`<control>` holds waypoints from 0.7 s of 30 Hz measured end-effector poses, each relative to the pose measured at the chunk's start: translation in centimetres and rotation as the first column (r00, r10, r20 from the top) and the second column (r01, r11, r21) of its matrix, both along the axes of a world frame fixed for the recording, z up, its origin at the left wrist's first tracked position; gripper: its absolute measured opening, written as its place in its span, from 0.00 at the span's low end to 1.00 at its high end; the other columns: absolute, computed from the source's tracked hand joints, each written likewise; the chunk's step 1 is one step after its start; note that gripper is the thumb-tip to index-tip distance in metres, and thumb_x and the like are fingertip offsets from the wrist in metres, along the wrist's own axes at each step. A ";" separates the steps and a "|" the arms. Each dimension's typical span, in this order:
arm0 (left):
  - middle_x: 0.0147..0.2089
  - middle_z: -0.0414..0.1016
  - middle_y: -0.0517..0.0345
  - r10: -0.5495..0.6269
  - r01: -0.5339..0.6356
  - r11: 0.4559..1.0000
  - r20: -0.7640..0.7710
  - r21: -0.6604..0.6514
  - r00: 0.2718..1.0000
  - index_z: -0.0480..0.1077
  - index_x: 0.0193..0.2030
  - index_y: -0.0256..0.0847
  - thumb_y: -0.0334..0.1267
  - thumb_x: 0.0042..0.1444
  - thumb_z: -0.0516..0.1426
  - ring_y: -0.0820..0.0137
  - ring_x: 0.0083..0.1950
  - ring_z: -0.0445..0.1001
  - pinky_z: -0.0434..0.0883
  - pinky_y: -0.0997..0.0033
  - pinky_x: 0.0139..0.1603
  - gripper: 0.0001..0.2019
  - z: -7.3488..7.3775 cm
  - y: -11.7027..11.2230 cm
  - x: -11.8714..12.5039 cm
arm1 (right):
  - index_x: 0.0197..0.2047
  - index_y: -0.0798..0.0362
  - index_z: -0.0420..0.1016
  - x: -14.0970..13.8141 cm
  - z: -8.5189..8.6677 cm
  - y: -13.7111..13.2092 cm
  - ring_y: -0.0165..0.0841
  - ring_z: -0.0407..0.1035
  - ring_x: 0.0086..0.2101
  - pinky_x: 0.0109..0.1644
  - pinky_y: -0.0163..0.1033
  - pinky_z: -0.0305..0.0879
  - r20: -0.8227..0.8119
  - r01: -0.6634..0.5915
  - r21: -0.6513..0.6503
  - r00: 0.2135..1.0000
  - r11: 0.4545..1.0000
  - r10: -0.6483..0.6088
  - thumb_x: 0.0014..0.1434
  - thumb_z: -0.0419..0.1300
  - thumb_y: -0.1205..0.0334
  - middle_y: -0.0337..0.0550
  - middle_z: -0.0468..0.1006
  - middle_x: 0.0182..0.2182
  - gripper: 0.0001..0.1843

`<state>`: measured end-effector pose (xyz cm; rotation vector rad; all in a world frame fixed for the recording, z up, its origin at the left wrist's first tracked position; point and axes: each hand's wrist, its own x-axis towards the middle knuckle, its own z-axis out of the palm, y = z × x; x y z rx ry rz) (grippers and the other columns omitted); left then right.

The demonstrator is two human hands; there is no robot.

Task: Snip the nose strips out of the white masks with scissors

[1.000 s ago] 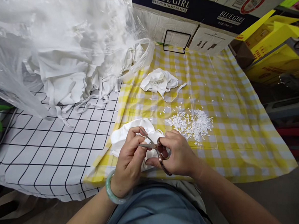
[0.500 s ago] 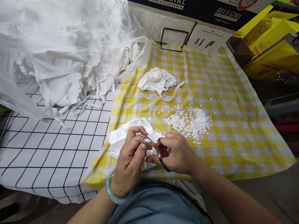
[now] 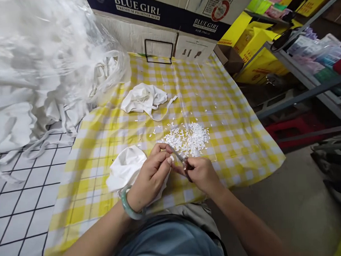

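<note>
My right hand (image 3: 202, 175) is wrapped round the handles of small scissors (image 3: 185, 164), whose blades point up and left to my left fingertips. My left hand (image 3: 152, 173) is closed in a pinch, and a small white bit of fabric shows by its thumb. Under and beside my left hand lies a crumpled white cloth garment (image 3: 125, 167), partly covered by the hand. Just beyond the scissors is a heap of small white clippings (image 3: 191, 138). Further back rests a second white garment (image 3: 144, 98) with a thin strap trailing right.
A clear plastic bag of white garments (image 3: 59, 64) fills the back left. A beer carton (image 3: 161, 27) stands behind the yellow checked tablecloth (image 3: 232, 122), with a black wire stand (image 3: 159, 52) before it. Metal shelving (image 3: 305, 74) is on the right.
The view has swung to the right. The scissor blades, spread apart before, now look nearly closed and lie against my left fingertips, with my hands closer together.
</note>
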<state>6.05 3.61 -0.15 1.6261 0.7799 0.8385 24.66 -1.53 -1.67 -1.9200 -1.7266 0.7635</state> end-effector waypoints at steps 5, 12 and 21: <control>0.53 0.68 0.47 0.055 0.016 0.982 -0.362 0.191 0.931 0.67 0.37 0.41 0.38 0.67 0.51 0.61 0.55 0.69 0.68 0.58 0.56 0.08 -0.6 -0.2 -5.5 | 0.37 0.52 0.73 0.8 0.7 0.1 0.36 0.72 0.33 0.36 0.38 0.67 -0.004 0.053 0.054 0.999 0.997 -0.053 0.50 0.69 0.42 0.44 0.78 0.32 0.22; 0.53 0.73 0.46 0.213 -0.075 0.963 -0.561 0.258 0.800 0.65 0.55 0.42 0.29 0.56 0.56 0.57 0.51 0.73 0.73 0.58 0.49 0.19 -2.4 -4.1 -12.1 | 0.38 0.51 0.68 -7.8 -0.3 0.3 0.40 0.70 0.40 0.45 0.43 0.69 -0.059 -0.399 0.143 0.910 0.906 0.410 0.46 0.61 0.76 0.45 0.76 0.38 0.16; 0.45 0.72 0.47 0.567 -0.373 0.748 -0.238 0.548 0.788 0.71 0.40 0.35 0.23 0.54 0.54 0.62 0.48 0.72 0.70 0.63 0.52 0.09 8.8 13.7 -4.9 | 0.34 0.51 0.68 -5.8 10.7 18.9 0.32 0.67 0.30 0.34 0.35 0.60 -0.129 -0.036 0.475 0.986 0.880 0.110 0.48 0.61 0.66 0.39 0.75 0.31 0.08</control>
